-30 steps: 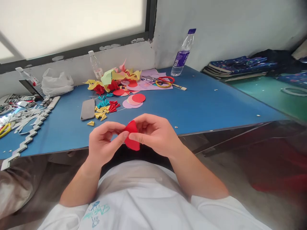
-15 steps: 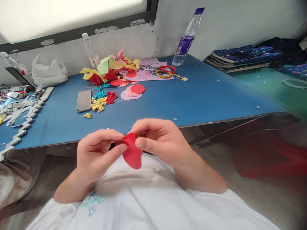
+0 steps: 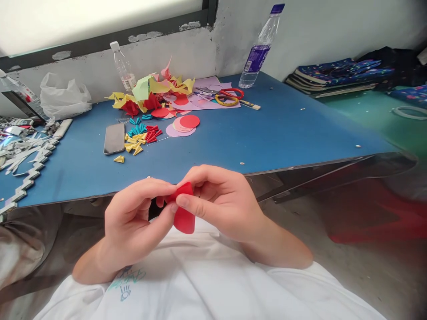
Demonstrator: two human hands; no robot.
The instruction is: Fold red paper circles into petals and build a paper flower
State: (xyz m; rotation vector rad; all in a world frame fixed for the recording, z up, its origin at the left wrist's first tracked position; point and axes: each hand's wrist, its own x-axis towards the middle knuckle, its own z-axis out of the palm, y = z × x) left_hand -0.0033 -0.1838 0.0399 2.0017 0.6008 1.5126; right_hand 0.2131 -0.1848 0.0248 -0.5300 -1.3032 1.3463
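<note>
A curled piece of red paper [image 3: 185,220] is held between both hands, just in front of the table's near edge. My left hand [image 3: 136,218] pinches its left side between thumb and fingers. From the right, my right hand [image 3: 220,200] grips it, the thumb pressed across its front. Part of the paper is hidden behind that thumb. Beyond the hands lie small rolled paper cones in teal [image 3: 137,130], red [image 3: 153,134] and yellow [image 3: 134,143]. Beside them is a stack of round paper discs, a red disc [image 3: 190,121] on top.
A phone [image 3: 114,138] lies left of the cones on the blue table [image 3: 283,129]. Scissors [image 3: 228,97], paper scraps [image 3: 150,91] and a purple-labelled bottle [image 3: 256,58] are at the back. A folded paper strip [image 3: 31,178] runs along the left; books [image 3: 333,75] lie right.
My right thumb has moved left across the red paper, closer to my left fingertips. The paper now looks more curled and narrower. The view has shifted slightly.
</note>
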